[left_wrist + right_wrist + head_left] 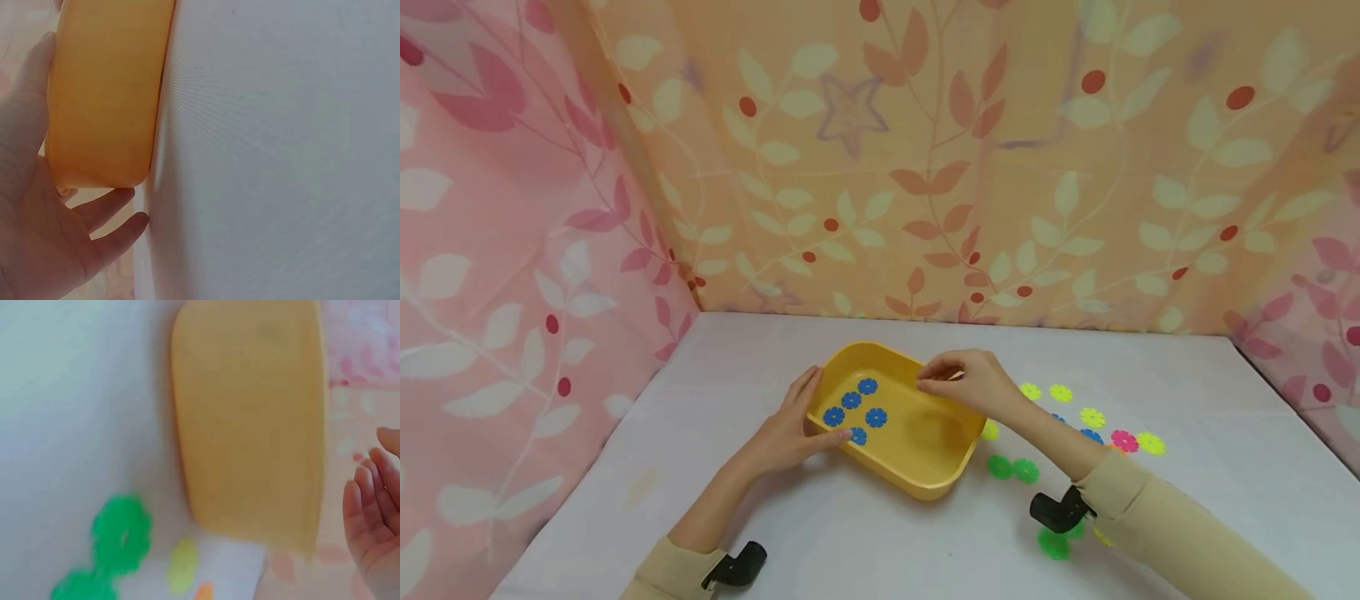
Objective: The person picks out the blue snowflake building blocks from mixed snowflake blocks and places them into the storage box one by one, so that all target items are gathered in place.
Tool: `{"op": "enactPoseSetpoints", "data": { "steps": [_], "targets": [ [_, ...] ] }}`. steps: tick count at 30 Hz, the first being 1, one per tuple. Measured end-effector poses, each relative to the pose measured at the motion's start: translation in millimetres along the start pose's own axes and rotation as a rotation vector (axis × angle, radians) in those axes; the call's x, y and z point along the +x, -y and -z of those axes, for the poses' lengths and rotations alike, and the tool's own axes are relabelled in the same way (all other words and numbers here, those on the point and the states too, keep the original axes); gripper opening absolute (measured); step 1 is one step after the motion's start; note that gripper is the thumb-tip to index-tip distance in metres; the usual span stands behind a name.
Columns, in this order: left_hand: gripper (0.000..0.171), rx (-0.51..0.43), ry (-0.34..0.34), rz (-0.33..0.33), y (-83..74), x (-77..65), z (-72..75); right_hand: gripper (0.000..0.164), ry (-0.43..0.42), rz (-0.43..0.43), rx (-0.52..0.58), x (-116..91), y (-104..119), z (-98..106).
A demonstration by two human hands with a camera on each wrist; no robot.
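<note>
Right sleeve [1195, 525] nearest. Right hand [972, 382] curled over yellow tray's [917, 446] far edge; can't tell if pinching anything. Left hand [790, 429] grips tray's left end, thumb over rim. Blue discs [876, 417] inside, leftward, room rightward; green discs [1000, 467] just outside.

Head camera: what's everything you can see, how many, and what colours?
Tray: one, yellow, centre
Blue discs: at least seven, blue, five in the tray, the rest right of it
Yellow discs: at least six, yellow, right of the tray
Green discs: at least four, green, right of the tray
Pink disc: one, pink, far right
Table: one, white, under the tray
Cloth: three sides, orange and pink, around the table
Sleeves: two, beige, forearms
Left hand: one, bare, gripping the tray
Right hand: one, bare, over the tray
</note>
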State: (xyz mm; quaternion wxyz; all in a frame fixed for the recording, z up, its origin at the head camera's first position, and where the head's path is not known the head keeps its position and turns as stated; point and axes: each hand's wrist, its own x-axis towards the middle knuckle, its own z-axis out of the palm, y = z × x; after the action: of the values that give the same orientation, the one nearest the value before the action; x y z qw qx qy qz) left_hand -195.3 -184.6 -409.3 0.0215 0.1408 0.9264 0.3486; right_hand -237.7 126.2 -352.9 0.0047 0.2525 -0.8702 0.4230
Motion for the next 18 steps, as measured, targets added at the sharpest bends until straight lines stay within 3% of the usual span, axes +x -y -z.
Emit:
{"op": "enactPoseSetpoints", "data": {
  "steps": [9, 18],
  "targets": [
    [0.111, 0.000, -0.007, -0.012, 1.0, -0.3, 0.9, 0.036, -0.152, -0.152, -0.005, -51, -40, 49],
    [0.111, -0.010, -0.006, -0.018, 0.3, -0.2, 0.4, 0.042, -0.148, -0.315, -0.149, -99, -93, 85]
  ]
}}
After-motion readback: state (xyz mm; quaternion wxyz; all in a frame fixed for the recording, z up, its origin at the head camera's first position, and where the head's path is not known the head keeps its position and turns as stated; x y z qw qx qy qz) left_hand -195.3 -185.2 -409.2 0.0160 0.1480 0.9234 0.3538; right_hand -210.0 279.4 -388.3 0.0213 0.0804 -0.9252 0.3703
